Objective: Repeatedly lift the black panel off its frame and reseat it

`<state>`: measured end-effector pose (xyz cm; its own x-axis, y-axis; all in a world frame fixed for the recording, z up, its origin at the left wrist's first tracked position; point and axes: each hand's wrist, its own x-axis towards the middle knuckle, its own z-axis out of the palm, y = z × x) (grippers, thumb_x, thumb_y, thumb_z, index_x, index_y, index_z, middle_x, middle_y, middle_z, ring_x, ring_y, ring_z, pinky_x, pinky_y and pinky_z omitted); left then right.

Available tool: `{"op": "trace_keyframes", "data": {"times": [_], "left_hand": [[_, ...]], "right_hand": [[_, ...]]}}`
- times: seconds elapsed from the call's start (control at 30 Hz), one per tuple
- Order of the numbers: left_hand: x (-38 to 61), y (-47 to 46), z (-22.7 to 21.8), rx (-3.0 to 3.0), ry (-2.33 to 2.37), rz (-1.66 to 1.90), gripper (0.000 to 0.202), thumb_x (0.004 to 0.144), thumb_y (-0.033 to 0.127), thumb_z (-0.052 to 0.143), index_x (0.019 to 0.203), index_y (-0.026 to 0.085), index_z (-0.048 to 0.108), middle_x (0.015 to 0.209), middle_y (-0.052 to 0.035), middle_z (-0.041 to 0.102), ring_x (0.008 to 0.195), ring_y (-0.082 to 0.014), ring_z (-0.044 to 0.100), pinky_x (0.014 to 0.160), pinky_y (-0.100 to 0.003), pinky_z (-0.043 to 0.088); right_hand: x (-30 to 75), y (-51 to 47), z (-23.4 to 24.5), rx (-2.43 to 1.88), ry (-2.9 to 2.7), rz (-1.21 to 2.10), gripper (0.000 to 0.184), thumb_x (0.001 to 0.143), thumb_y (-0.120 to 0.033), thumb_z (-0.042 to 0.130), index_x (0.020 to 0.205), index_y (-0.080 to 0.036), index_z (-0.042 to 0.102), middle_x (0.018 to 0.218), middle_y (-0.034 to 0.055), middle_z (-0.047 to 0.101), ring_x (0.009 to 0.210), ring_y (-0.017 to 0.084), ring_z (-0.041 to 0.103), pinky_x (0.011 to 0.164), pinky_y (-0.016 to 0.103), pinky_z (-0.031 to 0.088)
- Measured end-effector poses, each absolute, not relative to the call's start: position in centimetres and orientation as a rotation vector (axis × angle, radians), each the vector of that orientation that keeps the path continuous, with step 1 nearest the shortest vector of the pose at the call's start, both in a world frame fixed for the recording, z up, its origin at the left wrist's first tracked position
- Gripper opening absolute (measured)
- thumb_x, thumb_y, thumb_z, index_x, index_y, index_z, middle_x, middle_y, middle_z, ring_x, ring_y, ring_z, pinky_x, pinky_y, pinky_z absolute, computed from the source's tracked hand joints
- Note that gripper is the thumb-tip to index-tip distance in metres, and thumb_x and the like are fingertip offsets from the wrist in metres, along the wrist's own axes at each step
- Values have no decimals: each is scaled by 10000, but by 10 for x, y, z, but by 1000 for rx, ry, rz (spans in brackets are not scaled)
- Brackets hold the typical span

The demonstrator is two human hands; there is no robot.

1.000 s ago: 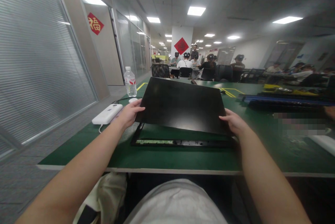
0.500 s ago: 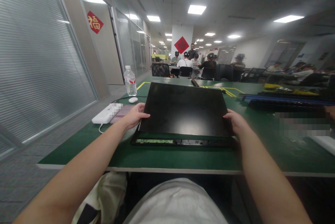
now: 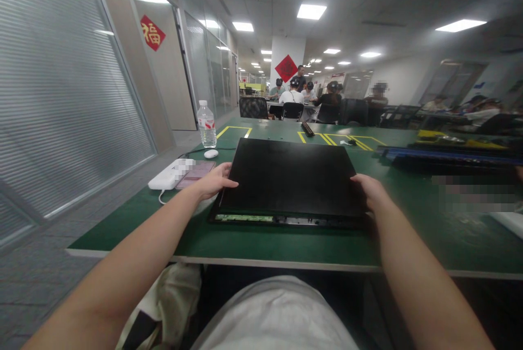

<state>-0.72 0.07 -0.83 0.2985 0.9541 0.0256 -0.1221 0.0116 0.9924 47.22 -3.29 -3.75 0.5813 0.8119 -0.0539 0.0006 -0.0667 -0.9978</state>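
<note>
A flat black panel [image 3: 292, 175] lies almost level on a black frame [image 3: 286, 221] on the green table [image 3: 265, 243]. A strip of the frame with a green circuit board shows along the panel's near edge. My left hand [image 3: 214, 181] grips the panel's left edge near the front corner, fingers curled over it. My right hand [image 3: 370, 191] holds the right edge the same way.
A white power bank [image 3: 169, 174], a phone [image 3: 195, 174], a small white mouse [image 3: 211, 154] and a water bottle [image 3: 206, 124] sit to the left. Blue and black trays [image 3: 441, 158] lie at the right. Several people sit at tables [image 3: 310, 102] in the background.
The panel was tilted up at its near edge a second ago; both hands have lowered it until it rests nearly flat on the frame.
</note>
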Motion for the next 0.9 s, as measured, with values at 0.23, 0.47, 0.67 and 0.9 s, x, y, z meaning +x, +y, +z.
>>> {"op": "trace_keyframes", "data": {"times": [0.23, 0.47, 0.67, 0.9], "left_hand": [[-4, -3, -5, 1250, 858, 1014, 901, 431, -66, 803, 1263, 237, 636, 1172, -94, 765, 1121, -328, 721, 920, -410, 576], [-3, -4, -4, 1228, 869, 1023, 811, 470, 19, 870, 1221, 239, 658, 1161, -91, 776, 1201, -332, 685, 1016, -426, 549], [-1, -3, -6, 1291, 880, 1035, 824, 445, 28, 889, 1204, 234, 646, 1197, -88, 766, 1263, -341, 648, 1097, -468, 498], [-1, -2, -6, 1312, 907, 1025, 819, 437, 39, 888, 1185, 220, 610, 1281, -95, 735, 1320, -354, 605, 1152, -514, 440]], "right_hand": [[468, -34, -33, -1592, -679, 736, 180, 580, -223, 758, 744, -277, 707, 673, 10, 682, 662, 238, 624, 584, 359, 501], [459, -40, -26, -1648, -664, 739, 146, 599, -226, 778, 723, -263, 710, 699, 20, 697, 641, 225, 621, 544, 339, 481], [456, -41, -24, -1646, -686, 729, 156, 634, -207, 777, 770, -251, 714, 715, 15, 709, 644, 214, 633, 532, 308, 480], [454, -40, -26, -1547, -658, 886, 229, 695, -141, 716, 900, -244, 708, 750, 28, 740, 674, 225, 690, 595, 319, 539]]}}
